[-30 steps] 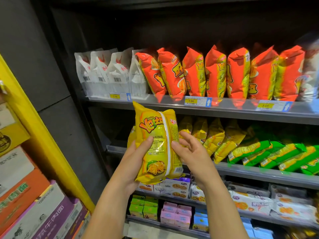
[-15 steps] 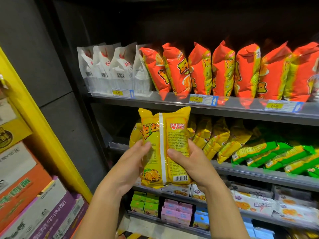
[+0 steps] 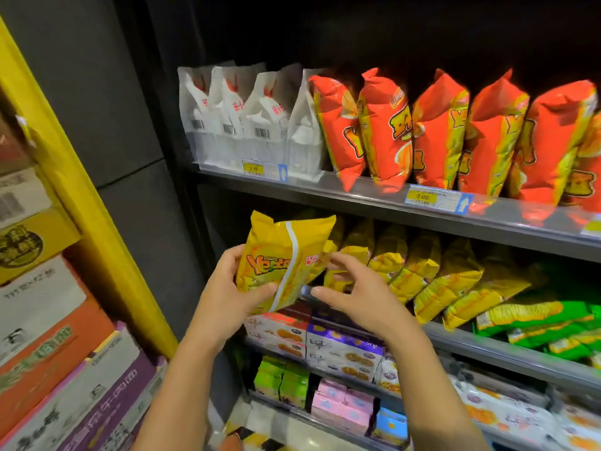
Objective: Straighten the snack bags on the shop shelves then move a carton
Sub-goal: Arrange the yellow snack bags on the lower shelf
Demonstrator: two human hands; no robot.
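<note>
my left hand gripped the yellow bag upright-ish, seam facing me, "Ye" readable, right hand spread, empty

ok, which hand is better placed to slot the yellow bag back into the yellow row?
Left, probably. The left hand has its grip on the yellow bag, thumb across the front. The right hand is open beside it, between the bag and the yellow row, holding nothing.
</note>
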